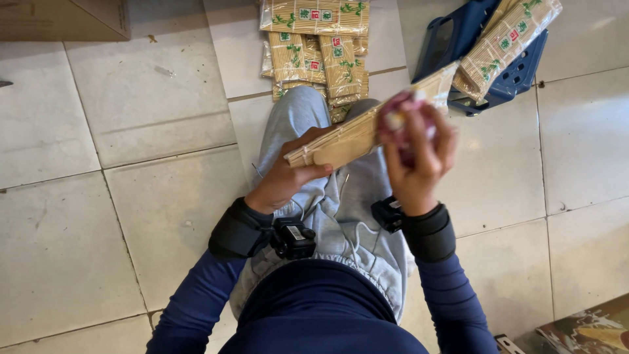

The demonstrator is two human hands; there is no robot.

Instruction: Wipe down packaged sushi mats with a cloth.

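Note:
My left hand [288, 176] grips the near end of a bamboo mat pack [354, 134], a flat bundle of thin sticks with a wooden paddle in clear wrap, held level over my lap. My right hand [419, 157] is closed around a reddish, round object [401, 113] pressed against the middle of that pack; what it is stays unclear. Both wrists carry black bands with small devices. I sit on the tiled floor in grey trousers and a dark blue top.
A pile of wrapped bamboo mat packs [318, 39] lies on the floor beyond my knees. A blue plastic basket [458, 39] at the upper right holds more packs [508, 42]. A cardboard box [65, 18] sits at the top left.

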